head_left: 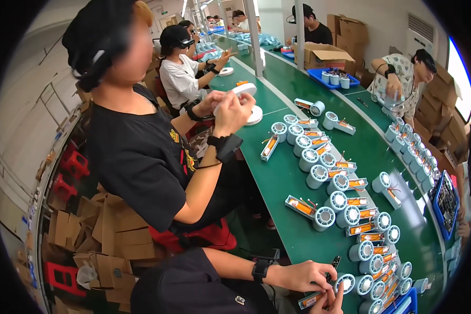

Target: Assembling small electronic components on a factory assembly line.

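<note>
Beside the round light-blue plastic housing sit left hand and bottom-cropped right hand; I can't discern either grip's state.

Red stools were seen near cardboard boxes (a white plastic bag was lodged among them), and brown cartons were stacked farther back.
</note>
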The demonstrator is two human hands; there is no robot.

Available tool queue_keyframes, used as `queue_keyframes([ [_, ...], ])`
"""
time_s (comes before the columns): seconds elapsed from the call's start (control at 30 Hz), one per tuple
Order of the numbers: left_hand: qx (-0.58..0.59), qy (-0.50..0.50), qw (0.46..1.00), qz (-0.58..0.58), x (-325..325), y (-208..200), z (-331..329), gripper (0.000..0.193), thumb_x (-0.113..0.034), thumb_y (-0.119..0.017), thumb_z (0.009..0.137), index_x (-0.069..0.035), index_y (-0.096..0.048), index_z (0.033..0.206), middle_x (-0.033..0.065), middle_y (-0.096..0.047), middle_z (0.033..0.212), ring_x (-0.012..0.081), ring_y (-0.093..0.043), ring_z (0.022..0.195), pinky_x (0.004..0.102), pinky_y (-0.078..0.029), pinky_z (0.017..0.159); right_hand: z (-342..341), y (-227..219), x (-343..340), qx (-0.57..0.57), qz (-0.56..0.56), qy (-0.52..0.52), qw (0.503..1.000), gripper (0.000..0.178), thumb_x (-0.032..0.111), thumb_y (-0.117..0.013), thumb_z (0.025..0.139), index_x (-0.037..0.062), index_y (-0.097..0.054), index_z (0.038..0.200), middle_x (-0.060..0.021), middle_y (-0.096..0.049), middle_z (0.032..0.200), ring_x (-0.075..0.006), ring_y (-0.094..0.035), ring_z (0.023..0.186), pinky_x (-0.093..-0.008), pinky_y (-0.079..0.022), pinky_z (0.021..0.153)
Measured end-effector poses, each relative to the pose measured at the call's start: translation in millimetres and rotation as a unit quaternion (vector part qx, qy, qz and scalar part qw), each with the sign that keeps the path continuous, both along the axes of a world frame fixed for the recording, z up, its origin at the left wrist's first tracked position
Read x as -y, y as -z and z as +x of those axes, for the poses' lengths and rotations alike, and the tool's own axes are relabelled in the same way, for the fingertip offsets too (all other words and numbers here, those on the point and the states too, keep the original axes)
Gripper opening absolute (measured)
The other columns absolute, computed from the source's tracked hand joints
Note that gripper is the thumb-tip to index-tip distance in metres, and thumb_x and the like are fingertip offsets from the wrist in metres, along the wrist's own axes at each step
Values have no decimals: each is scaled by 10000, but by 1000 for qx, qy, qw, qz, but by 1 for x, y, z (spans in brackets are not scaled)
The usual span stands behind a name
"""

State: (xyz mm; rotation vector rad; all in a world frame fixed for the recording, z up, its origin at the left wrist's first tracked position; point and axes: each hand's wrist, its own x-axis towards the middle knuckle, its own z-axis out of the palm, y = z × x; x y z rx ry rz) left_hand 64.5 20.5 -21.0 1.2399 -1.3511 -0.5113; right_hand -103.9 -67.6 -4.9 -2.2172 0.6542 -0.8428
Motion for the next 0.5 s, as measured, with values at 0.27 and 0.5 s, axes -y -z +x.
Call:
queue_keyframes([
  [0.27, 33, -72, 997, -12, -2, 2, -16, 125, -59, -727, 902, -30, -737, 1023, 135, -631, 1201, 257, -712, 822, 336, -587, 730, -6, -1, 1, -9, 111, -27, 993, 474, -31, -702, 925, -89, -585, 1381, -104, -794, 1001, -33, -497, 611, -226, -439, 532],
  [0.5, 21, -52, 998, -5, -5, 1, -7, 110, -43, -720, 894, -24, -733, 1001, 136, -626, 1206, 269, -713, 808, 345, -586, 718, -9, 13, -5, 12, 150, -27, 988, 485, -49, -683, 933, -82, -570, 1404, -120, -787, 1036, -41, -501, 622, -224, -438, 540],
])
